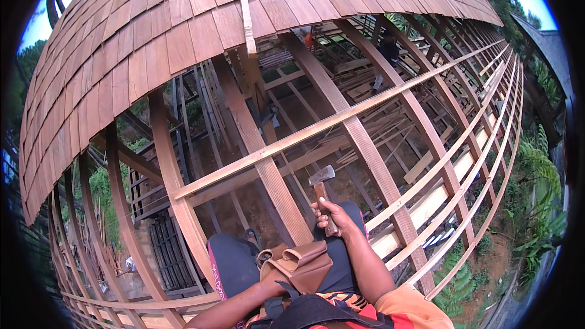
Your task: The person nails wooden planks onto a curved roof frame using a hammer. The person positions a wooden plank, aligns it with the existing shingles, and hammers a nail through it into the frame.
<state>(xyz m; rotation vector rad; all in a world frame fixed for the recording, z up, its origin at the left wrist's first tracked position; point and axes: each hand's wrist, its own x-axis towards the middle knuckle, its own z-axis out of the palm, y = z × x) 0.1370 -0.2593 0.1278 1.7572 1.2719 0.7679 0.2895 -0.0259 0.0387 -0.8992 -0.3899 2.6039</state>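
My right hand grips the wooden handle of a hammer with a squarish steel head, held upright over my right thigh. My left hand reaches into a brown leather tool pouch at my waist, and its fingers are hidden. My legs in dark trousers are bent below me on the timber frame. Just ahead, a pale horizontal batten crosses several wide reddish rafters.
Overlapping wooden shingles cover the upper roof, with a short pale board on their lower edge. Open gaps between rafters show timber stacks and ground below. A person is down there, right of centre. Curving battens run along my right, above ferns.
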